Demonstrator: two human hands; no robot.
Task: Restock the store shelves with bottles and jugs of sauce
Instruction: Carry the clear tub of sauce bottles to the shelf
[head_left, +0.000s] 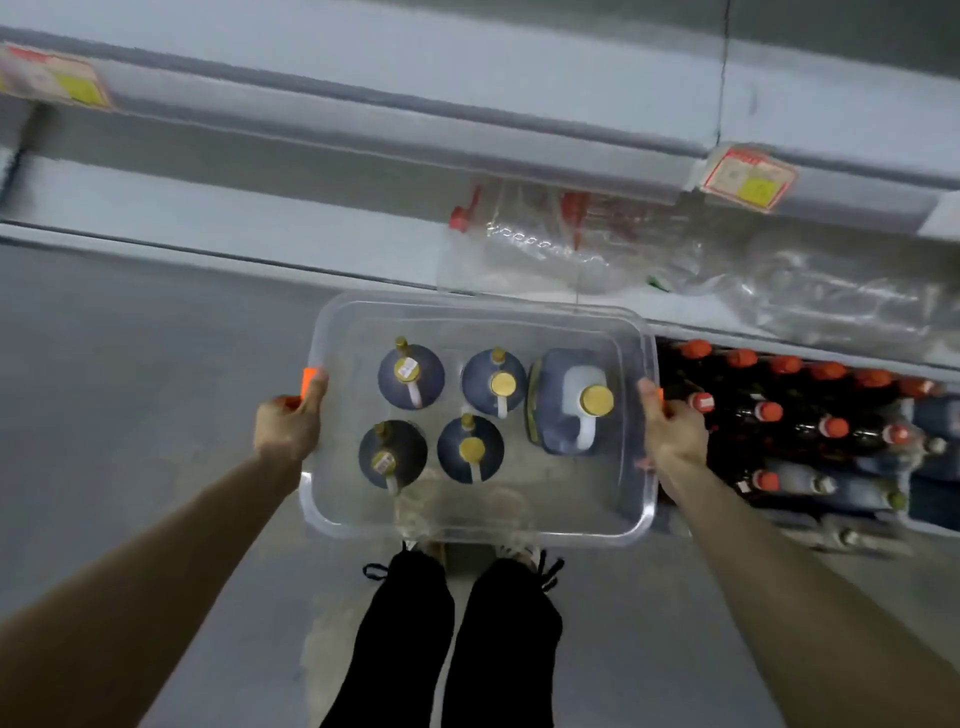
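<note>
Both hands, left hand (291, 423) and right hand (670, 423), grasp the clear bin (467, 525) by its sides; fingers curl round its orange handles. Five dark jugs (566, 402) stand inside.

The red-and-yellow shelf price tags (748, 179) at upper left and upper right are blurred; their print is unreadable. The clear plastic bottles with red caps (545, 244) at upper centre smear together, so the count is indeterminate. The dark bottles with red caps (810, 426) at right are blurred and partly hidden under the shelf edge above. On the left grip (291, 421) and right grip (672, 423), the fingers pass under the rim of the clear rectangular plastic tub (467, 530), out of sight. The lower frame edge cuts off both forearms.
</note>
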